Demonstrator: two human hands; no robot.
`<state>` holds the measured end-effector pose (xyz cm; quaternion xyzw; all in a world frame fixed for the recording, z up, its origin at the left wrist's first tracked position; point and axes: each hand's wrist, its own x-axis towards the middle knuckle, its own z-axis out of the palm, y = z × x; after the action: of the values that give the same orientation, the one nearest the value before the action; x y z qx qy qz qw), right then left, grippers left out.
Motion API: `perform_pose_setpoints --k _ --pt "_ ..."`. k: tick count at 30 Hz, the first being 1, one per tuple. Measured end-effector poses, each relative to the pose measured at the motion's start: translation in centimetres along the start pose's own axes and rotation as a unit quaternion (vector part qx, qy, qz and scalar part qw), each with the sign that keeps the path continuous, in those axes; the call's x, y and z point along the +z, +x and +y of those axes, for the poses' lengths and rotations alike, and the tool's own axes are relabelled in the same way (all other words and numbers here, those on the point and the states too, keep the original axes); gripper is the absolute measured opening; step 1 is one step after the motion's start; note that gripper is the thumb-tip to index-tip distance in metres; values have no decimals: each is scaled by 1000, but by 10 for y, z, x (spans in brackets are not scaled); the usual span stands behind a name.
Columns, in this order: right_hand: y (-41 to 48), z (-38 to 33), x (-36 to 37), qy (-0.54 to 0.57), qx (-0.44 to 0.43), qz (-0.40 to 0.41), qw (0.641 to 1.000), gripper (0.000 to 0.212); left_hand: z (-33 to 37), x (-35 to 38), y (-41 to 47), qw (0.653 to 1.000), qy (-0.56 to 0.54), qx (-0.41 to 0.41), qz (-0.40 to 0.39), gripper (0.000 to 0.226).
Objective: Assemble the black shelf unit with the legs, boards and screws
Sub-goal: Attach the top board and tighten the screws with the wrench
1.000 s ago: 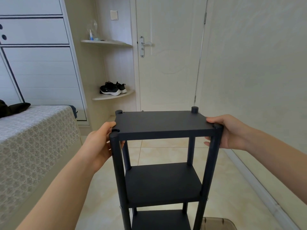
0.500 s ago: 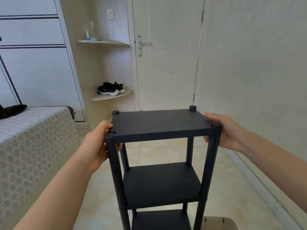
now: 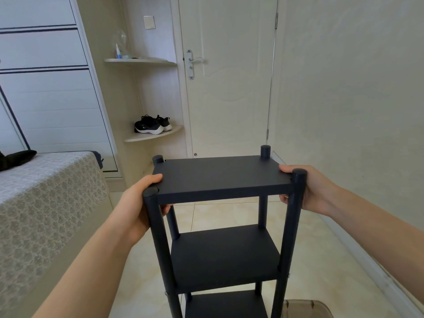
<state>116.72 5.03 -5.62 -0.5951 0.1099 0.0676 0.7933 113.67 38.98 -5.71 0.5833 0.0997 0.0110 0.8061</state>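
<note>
Around top board (image 3: 220,175) edges: left hand (image 3: 135,203), right hand (image 3: 315,189)

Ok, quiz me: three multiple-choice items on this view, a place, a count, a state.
1. Where are the sneakers? A on a chair; B on the lower corner shelf; C in a cupboard.
2. How many boards of the shelf unit show? A one; B two; C three.
3. Top board is: A detached; B gripped at both ends; C untouched.
1 B: left of the door. 2 C: top, middle, and one cut by the frame. 3 B: left hand and right hand each hold an end.
</note>
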Motion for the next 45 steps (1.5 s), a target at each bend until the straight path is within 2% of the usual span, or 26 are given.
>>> perform_pose_setpoints --k 8,12,19,26,32,45 --pt "3 12 1 57 -46 24 997 21 4 0 2 1000 24 -4 -2 37" --pt "3 11 7 82 -55 26 995 19 4 -2 2 1000 24 7 0 39" --pt "3 4 2 56 -58 8 997 21 1 0 2 1000 20 12 3 41" --pt "1 -3 -2 40 -20 6 999 24 0 -2 -1 1000 6 -6 -16 40" --pt "6 1 1 43 3 22 999 28 -4 -5 -1 999 -14 -11 -32 56" --pt "10 1 1 66 -47 2 997 21 -5 -3 2 999 -28 12 -29 47"
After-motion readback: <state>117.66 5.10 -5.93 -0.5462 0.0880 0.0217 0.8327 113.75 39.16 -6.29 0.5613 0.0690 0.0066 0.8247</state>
